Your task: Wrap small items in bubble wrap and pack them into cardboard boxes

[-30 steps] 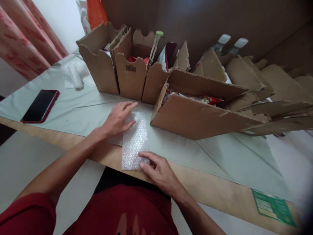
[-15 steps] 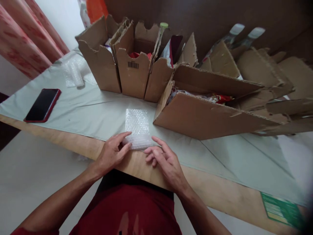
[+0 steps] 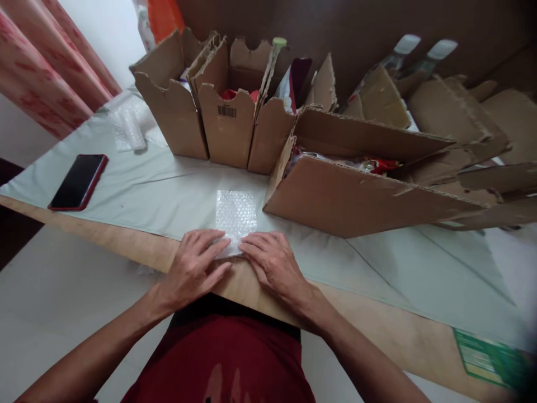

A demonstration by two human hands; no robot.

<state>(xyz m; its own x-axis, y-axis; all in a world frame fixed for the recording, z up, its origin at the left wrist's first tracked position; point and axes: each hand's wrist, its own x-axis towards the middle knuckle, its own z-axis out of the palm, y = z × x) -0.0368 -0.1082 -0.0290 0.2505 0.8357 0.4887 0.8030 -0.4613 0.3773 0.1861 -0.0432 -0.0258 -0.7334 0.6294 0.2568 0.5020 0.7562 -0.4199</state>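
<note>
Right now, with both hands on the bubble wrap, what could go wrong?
The left hand and right hand have fingers on the bubble wrap, so pressing hard might pop some bubbles. The wrap's near end is close to the table's edge, so it could slide off. The phone is near that edge too; a bump might knock it down.

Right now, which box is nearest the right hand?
The long box right of the bubble wrap: its corner comes closest to the right hand; the narrow upright boxes stand farther back.
</note>
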